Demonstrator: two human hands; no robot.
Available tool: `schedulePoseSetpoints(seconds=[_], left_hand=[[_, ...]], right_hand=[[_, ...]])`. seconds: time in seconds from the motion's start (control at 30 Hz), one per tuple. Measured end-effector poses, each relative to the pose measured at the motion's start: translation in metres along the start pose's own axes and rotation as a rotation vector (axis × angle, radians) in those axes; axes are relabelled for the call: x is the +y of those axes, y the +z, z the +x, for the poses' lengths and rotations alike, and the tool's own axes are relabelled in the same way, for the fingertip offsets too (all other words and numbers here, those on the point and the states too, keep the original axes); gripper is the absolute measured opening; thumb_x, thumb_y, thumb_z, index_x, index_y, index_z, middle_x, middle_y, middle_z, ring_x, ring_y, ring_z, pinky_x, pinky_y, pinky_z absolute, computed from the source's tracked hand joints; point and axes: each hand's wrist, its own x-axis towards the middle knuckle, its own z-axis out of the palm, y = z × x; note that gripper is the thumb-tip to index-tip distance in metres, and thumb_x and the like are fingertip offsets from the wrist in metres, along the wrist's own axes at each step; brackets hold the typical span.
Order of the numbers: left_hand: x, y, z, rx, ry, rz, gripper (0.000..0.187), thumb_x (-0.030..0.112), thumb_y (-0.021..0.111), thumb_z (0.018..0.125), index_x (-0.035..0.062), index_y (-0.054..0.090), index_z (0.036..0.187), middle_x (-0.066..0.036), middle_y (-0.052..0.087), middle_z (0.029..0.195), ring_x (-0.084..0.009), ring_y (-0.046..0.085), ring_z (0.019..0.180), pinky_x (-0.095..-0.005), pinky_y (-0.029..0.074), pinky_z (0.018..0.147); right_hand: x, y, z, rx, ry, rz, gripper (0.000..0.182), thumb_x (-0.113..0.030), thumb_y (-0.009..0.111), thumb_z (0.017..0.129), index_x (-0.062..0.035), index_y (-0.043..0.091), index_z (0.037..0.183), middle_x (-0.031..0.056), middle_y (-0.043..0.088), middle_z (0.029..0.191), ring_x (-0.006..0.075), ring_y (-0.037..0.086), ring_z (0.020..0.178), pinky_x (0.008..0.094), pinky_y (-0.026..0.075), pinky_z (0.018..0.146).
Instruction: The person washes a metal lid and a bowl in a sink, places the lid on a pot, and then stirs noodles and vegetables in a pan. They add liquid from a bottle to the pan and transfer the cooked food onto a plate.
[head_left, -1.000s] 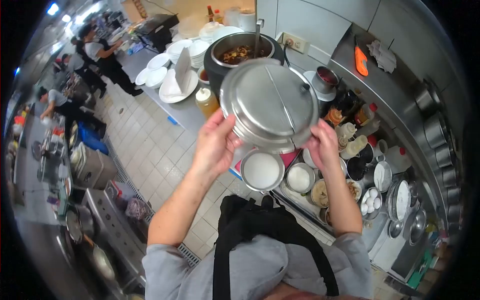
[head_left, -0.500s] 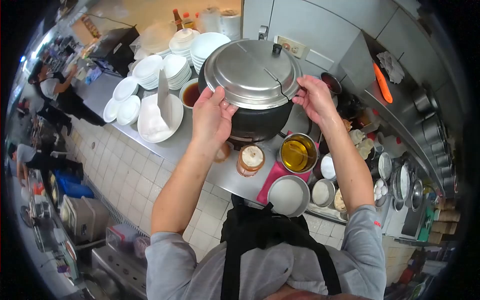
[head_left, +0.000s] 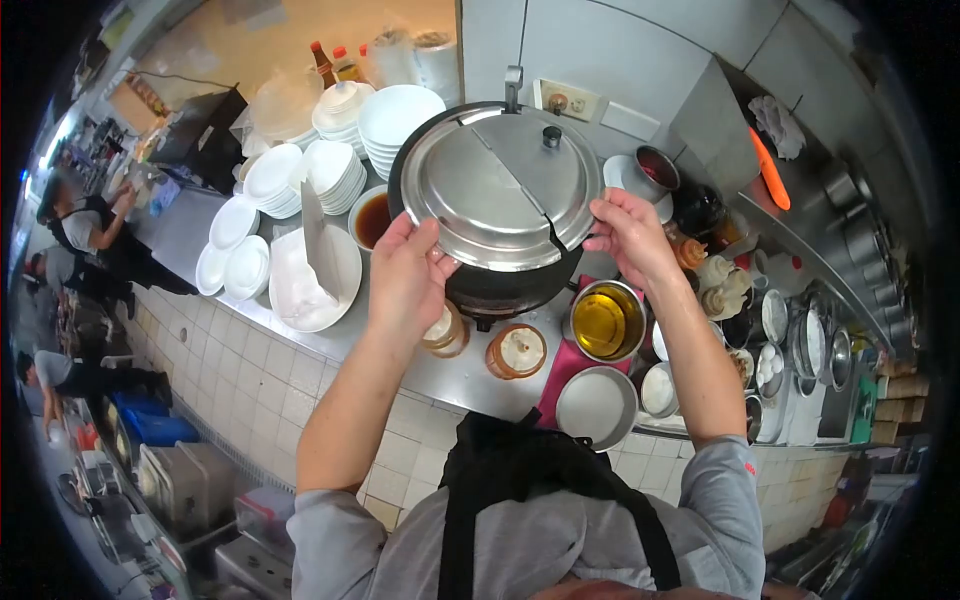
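Observation:
A round, hinged steel lid (head_left: 465, 195) with a small black knob lies over a black soup kettle (head_left: 520, 295). My left hand (head_left: 408, 278) is closed on the lid's near-left rim, thumb on top. On the right rim, my right hand (head_left: 633, 235) pinches the edge between thumb and fingers. Part of the kettle's dark rim shows past the lid at the far left. Below the kettle stand two jars with pale tops, one of them a brown jar (head_left: 516, 352). A steel pot of yellow oil (head_left: 607, 320) is just below my right hand.
Left of the kettle are a bowl of dark liquid (head_left: 373, 220), a paper-lined white bowl (head_left: 345, 265) and stacked plates (head_left: 400, 120). A steel pan (head_left: 597, 408) sits at the counter's near edge. An orange-handled tool (head_left: 768, 170) rests on the right shelf. Several people stand far left.
The lid has come down and sits flatter on the kettle, with more of the kettle's far rim visible. Both hands have stayed on its edge. The camera view has shifted slightly.

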Motion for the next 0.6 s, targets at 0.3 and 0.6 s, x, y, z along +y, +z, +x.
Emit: schedulePoseSetpoints(seconds=[0.3,0.6], left_hand=[[0.045,-0.001,0.033,-0.066,-0.094,0.467,0.011,0.01,0.058,0.099,0.0031,0.06,0.108,-0.001,0.064,0.089,-0.0073,0.063,0.073,-0.0227,0.057,0.067],[0.054,-0.011,0.035,0.083,0.398,1.682,0.049,0.031,0.072,0.087,-0.0016,0.064,0.123,-0.01,0.068,0.081,-0.0176,0.069,0.073,-0.0328,0.056,0.065]], right_hand=[[-0.008,-0.003,0.022,0.063,0.039,-0.091,0.014,-0.015,0.063,0.097,-0.0045,0.062,0.087,0.0026,0.065,0.078,0.0106,0.064,0.06,0.0259,0.059,0.058],[-0.024,-0.007,0.02,0.043,0.186,-0.619,0.038,-0.039,0.067,0.096,-0.0062,0.062,0.078,-0.0008,0.056,0.056,0.0047,0.048,0.041,0.0197,0.032,0.037]])
